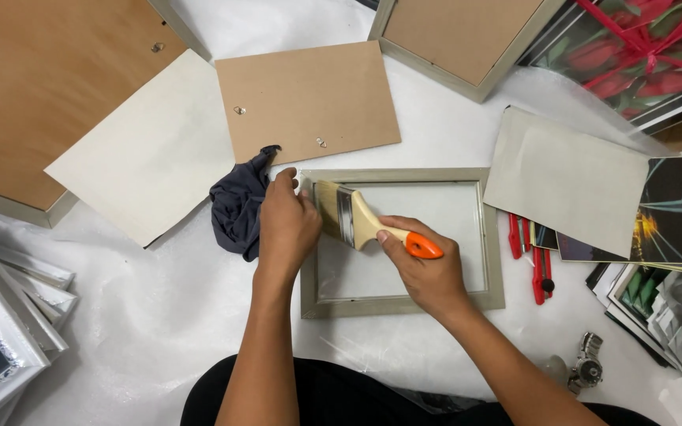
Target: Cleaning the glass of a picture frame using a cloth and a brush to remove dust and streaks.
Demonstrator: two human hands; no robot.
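Observation:
A grey-green picture frame (495, 237) with a glass pane lies flat in front of me. My left hand (286, 225) presses down on the frame's upper left corner, next to a crumpled dark blue cloth (237, 207). My right hand (424, 272) grips a flat paintbrush (361, 225) with a pale wooden handle and an orange end. Its bristles rest on the glass near the frame's top left corner, close to my left hand.
A brown backing board (305, 99) and a pale card sheet (151, 150) lie behind. A large frame back (33, 87) is at far left, stacked white frames (9, 315) at near left. Red-handled cutters (538, 260), prints (676, 213) and a metal tool (586, 367) lie right.

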